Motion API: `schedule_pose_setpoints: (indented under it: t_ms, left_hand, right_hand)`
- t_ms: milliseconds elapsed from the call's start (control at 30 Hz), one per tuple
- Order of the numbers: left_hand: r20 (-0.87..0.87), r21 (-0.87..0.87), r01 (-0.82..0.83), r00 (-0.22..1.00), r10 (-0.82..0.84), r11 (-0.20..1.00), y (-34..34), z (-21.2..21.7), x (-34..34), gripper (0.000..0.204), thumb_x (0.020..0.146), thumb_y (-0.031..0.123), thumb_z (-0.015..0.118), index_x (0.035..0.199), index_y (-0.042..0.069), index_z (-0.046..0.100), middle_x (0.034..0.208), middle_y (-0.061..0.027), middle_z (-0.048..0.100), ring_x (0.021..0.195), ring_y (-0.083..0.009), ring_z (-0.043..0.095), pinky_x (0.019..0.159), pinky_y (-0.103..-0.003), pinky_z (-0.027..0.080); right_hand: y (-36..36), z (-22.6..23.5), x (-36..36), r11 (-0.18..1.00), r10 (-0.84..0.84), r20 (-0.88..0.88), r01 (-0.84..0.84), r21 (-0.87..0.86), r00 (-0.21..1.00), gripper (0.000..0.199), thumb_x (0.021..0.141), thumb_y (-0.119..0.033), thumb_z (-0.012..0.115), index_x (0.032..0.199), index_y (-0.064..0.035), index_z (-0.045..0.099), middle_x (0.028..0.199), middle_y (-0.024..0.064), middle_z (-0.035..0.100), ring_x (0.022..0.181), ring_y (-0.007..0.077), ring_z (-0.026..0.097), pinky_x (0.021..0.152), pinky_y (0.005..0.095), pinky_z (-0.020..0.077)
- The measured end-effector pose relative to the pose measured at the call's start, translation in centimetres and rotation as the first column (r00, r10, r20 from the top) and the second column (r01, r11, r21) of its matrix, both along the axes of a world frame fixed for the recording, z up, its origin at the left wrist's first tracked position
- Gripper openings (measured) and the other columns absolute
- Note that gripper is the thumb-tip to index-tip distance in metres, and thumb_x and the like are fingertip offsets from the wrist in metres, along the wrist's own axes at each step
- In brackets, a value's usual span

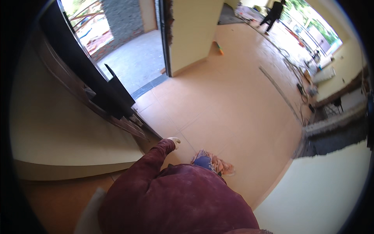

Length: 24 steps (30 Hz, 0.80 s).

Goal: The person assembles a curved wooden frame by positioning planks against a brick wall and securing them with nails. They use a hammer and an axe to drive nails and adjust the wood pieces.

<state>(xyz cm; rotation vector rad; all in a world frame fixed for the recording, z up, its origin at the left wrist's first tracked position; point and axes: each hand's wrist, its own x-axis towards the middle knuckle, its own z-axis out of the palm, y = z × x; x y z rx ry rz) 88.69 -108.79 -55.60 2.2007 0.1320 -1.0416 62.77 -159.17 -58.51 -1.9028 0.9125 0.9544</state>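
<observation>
My left hand [175,142], pale and possibly gloved, hangs beside the door frame's lower end at the end of my dark red sleeve [152,158]. Its fingers are slightly bent and apart, with nothing seen in them. Just ahead of my body, a crumpled pinkish-orange cloth [223,165] lies on the tiled floor [218,105]. Against the cloth is a rounded blue shape [203,161] with a pale fringe-like edge; whether it is my clothing or footwear, I cannot tell. My right hand does not show.
A dark door frame [168,46] opens onto grey concrete at left. An orange-and-green brush-like object [219,48] rests near the yellow wall [193,35]. A long flat strip [278,90] lies at right, near cables and tools. A person [274,15] in dark clothes walks far back.
</observation>
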Motion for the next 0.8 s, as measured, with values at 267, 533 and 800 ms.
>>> schedule_pose_setpoints:
  t_ms: [267, 533, 800]
  left_hand:
    - [0.027, 0.070, -0.395, 0.918, 0.395, 0.916, 7.3, 2.9, 12.5, 0.056, 0.083, 0.025, 0.073, 0.136, 0.008, 0.064, 0.124, -0.0149, 0.071, 0.108, -0.0290, 0.069, 0.096, -0.038, 0.054]
    - [-0.044, 0.072, -0.679, 0.729, 0.683, 0.730, 16.6, -0.2, 21.6, 0.055, 0.085, 0.025, 0.071, 0.135, 0.002, 0.064, 0.125, -0.0171, 0.071, 0.110, -0.0270, 0.070, 0.095, -0.037, 0.054]
    - [-0.051, -0.093, -0.775, 0.631, 0.774, 0.626, 26.8, 0.7, 32.6, 0.062, 0.087, 0.029, 0.070, 0.141, 0.002, 0.057, 0.132, -0.0217, 0.067, 0.114, -0.0291, 0.068, 0.094, -0.038, 0.056]
  right_hand:
    - [-3.5, 6.1, 46.7, 0.988, -0.027, 0.403, -0.036, 0.148, 0.915, 0.024, 0.094, -0.023, 0.058, 0.080, -0.0037, 0.062, 0.064, 0.0103, 0.063, 0.048, 0.0228, 0.062, 0.042, 0.0377, 0.0514]
    - [18.8, 16.1, 78.8, 0.923, 0.074, 0.703, -0.315, 0.220, 0.707, 0.013, 0.100, -0.016, 0.061, 0.091, -0.0060, 0.061, 0.075, 0.0038, 0.064, 0.057, 0.0111, 0.060, 0.047, 0.0270, 0.0514]
    - [29.8, 9.1, 77.0, 0.486, 0.873, 0.048, -0.858, -0.165, 0.485, 0.035, 0.094, -0.041, 0.065, 0.090, -0.0063, 0.070, 0.076, 0.0101, 0.069, 0.065, 0.0245, 0.067, 0.061, 0.0401, 0.0539]
